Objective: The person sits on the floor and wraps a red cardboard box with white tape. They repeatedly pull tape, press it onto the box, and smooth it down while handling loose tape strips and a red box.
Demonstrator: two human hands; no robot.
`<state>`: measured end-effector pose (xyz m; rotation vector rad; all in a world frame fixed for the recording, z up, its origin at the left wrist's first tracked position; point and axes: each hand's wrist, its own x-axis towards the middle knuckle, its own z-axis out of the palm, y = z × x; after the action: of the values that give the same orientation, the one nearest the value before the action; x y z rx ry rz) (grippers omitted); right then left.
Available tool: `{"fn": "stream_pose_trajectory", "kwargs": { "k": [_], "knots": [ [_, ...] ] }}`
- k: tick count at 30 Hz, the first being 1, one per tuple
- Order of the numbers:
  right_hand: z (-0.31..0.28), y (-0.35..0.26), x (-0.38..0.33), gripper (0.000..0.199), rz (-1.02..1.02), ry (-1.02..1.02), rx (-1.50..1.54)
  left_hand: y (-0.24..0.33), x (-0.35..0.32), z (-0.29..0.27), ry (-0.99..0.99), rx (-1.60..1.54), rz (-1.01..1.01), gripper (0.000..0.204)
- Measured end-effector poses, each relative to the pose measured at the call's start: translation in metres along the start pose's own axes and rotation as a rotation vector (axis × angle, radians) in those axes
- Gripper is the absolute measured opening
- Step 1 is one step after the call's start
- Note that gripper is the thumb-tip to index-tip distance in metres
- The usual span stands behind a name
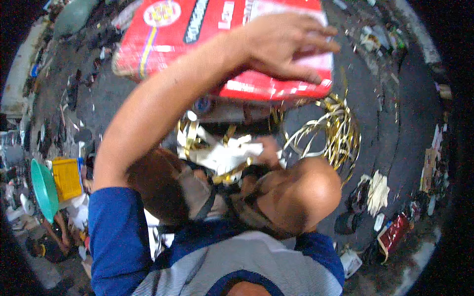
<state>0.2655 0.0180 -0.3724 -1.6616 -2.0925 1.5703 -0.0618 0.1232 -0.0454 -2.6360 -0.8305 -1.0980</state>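
Red box at top of view, beyond knees; tangle of gold-and-white strips by its near right corner, on dark ground; white scraps between knees; left hand over box's right part, fingers spread, contact unclear; right hand blurred beside scraps, cannot tell grip.

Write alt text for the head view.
The person's left hand, fingers spread, reaches over a red printed box; contact is unclear. Looped gold-and-white strips show beyond the right knee, with a green bowl-shaped object at far left.
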Motion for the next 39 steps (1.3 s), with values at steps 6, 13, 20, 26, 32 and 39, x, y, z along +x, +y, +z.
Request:
{"fn": "stream_pose_trajectory", "kwargs": {
  "k": [6, 13, 20, 26, 32, 39],
  "knots": [
    [-0.030, -0.086, -0.002, 0.028, -0.118, -0.461, -0.159, 0.080, -0.001, -0.029, -0.038, -0.091, -0.146, 0.051],
    [-0.183, -0.339, -0.092, 0.036, -0.816, -0.722, -0.192, 0.154, -0.019, -0.045, 0.021, -0.594, -0.697, 0.094],
    [-0.229, -0.396, -0.116, 0.024, -0.712, -0.314, -0.123, 0.127, -0.043, -0.168, -0.124, -0.495, -1.109, 0.029],
    [-0.242, -0.384, -0.050, 0.026, -0.731, -0.096, -0.247, 0.059, -0.093, -0.258, -0.262, -0.219, -1.221, 0.016],
    [-0.213, -0.400, -0.036, 0.027, -0.738, 0.147, -0.353, 0.045, -0.105, -0.234, -0.328, 0.996, -0.994, 0.021],
    [-0.181, -0.400, -0.038, 0.046, -0.696, 0.523, -0.541, 0.022, -0.011, -0.049, 0.161, -0.277, -0.637, 0.052]
  ]
}}
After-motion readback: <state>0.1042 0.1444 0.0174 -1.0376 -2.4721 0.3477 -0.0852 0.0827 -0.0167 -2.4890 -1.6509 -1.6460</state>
